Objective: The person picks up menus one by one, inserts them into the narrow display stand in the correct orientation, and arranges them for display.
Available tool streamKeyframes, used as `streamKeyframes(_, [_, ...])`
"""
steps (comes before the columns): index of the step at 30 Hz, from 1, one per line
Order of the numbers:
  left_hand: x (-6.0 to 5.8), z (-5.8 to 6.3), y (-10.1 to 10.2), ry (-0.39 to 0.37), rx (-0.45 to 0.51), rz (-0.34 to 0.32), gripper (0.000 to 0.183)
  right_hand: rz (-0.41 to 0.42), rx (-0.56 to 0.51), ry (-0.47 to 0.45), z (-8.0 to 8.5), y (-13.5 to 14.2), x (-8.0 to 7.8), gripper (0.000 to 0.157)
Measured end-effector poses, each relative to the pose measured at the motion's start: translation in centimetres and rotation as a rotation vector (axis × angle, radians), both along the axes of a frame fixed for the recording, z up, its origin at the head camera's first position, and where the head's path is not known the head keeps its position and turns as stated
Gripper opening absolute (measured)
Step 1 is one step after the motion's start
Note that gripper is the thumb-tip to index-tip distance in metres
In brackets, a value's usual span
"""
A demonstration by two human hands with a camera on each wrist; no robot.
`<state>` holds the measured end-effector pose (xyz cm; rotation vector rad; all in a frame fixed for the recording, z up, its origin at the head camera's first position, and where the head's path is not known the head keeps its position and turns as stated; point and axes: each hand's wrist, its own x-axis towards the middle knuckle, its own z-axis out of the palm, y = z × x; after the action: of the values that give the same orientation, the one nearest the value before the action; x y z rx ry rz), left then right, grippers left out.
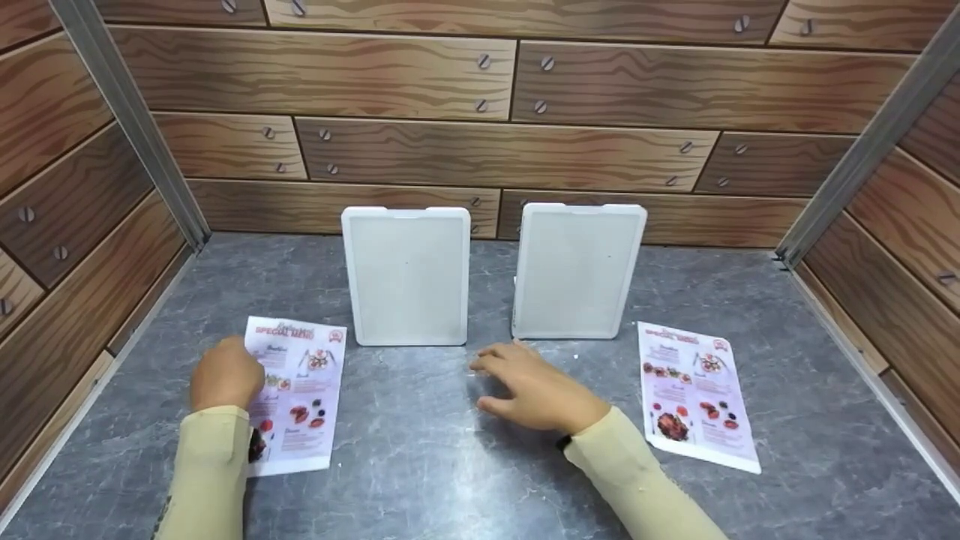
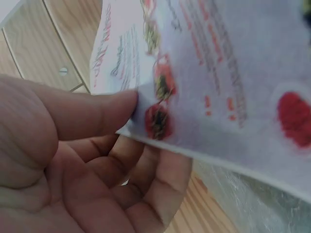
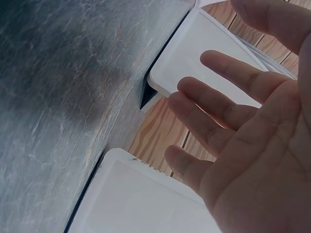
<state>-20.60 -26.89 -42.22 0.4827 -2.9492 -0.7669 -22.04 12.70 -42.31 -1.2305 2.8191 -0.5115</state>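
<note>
My left hand (image 1: 226, 375) pinches the left edge of a printed menu sheet (image 1: 304, 397), thumb on the printed face and fingers behind, as the left wrist view shows with the sheet (image 2: 204, 97) raised in the hand (image 2: 97, 145). Above the middle of the table, my right hand (image 1: 536, 386) has its fingers spread and holds nothing. Two white upright frames stand ahead of it: a left frame (image 1: 409, 277) and a right frame (image 1: 579, 274). In the right wrist view the fingers of this hand (image 3: 252, 126) are apart from both frames.
A second menu sheet (image 1: 694, 397) lies on the right side of the grey marbled table (image 1: 420, 480). Wood-patterned walls (image 1: 420, 82) close off the back and both sides, with metal posts (image 1: 131, 127) at the corners.
</note>
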Motion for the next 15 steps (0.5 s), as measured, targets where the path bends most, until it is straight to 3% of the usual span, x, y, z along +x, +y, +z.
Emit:
streamKeyframes(6, [0.0,0.7,0.3,0.047,0.078,0.027,0.036,-0.018,0.016,0.008,0.0,0.1,0.0,0.049])
streamKeyframes(15, [-0.1,2.1,0.6,0.199,0.119,0.034,0.030,-0.018,-0.013,0.013,0.0,0.2,0.0,0.048])
